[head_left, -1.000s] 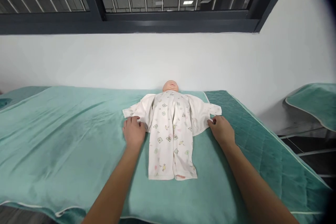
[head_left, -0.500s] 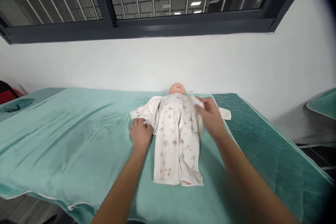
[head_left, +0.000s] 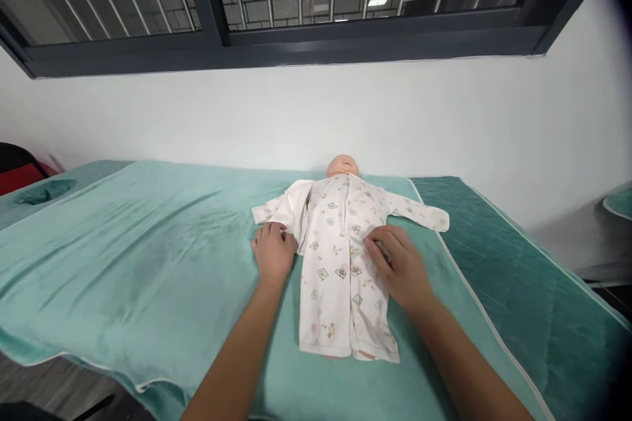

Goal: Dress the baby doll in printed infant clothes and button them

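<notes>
A baby doll [head_left: 342, 165] lies on its back, its head toward the wall. A white baby gown [head_left: 326, 276], printed with small figures, covers its body down to the hem. My left hand [head_left: 273, 251] lies on the blanket against the gown's side, below the sleeve at the left, with its fingers extended and slightly bent. On the gown's front at the right is my right hand [head_left: 399, 265], its fingers bent and closed on the cloth. The sleeve on the right stretches out sideways. Traces of pinkish colour show under the hem.
A light green blanket [head_left: 123, 263] spreads over the bed, with a darker green quilted cover [head_left: 508, 270] at the right. A white wall [head_left: 222, 118] and a dark window frame [head_left: 375, 43] stand behind. A red and black object [head_left: 20, 174] sits at the far left.
My right hand has come down from beside the doll's chest to the gown's lower front. The raised white cloth now lies flat, and the right sleeve shows fully. My left hand stays put.
</notes>
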Demonstrator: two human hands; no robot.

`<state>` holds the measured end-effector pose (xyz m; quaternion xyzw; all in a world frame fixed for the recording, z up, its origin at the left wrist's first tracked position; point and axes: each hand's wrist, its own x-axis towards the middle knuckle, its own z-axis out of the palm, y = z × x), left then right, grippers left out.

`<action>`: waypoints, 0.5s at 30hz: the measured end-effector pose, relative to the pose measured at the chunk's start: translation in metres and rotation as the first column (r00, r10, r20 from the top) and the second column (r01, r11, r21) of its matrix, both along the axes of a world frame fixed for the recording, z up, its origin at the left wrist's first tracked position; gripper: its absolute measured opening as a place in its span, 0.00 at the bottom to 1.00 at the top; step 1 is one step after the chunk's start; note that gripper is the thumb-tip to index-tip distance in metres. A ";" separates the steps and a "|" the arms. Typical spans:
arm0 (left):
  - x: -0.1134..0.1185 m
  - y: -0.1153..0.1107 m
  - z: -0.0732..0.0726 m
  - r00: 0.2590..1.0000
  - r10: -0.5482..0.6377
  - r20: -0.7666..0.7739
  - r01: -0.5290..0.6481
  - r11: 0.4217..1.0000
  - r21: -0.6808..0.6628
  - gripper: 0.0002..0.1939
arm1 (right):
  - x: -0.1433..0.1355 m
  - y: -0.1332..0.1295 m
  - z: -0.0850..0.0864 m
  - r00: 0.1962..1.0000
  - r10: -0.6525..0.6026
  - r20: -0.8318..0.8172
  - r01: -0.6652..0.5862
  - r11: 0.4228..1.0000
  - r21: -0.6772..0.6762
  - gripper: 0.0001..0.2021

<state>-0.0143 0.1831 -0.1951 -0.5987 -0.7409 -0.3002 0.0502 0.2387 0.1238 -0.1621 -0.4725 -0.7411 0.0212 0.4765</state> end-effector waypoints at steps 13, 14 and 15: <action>-0.001 -0.001 -0.008 0.970 0.244 0.008 -0.243 0.962 0.124 0.24 | -0.001 0.041 0.037 0.958 -0.109 -0.267 0.063 0.983 -0.174 0.12; -0.001 0.000 -0.008 0.970 0.245 -0.006 -0.243 0.963 0.113 0.23 | -0.003 0.054 0.044 0.951 -0.122 -0.285 0.070 0.980 -0.184 0.13; -0.002 0.000 -0.009 0.971 0.239 -0.021 -0.236 0.967 0.101 0.22 | -0.005 0.069 0.050 0.945 -0.132 -0.300 0.072 0.977 -0.202 0.14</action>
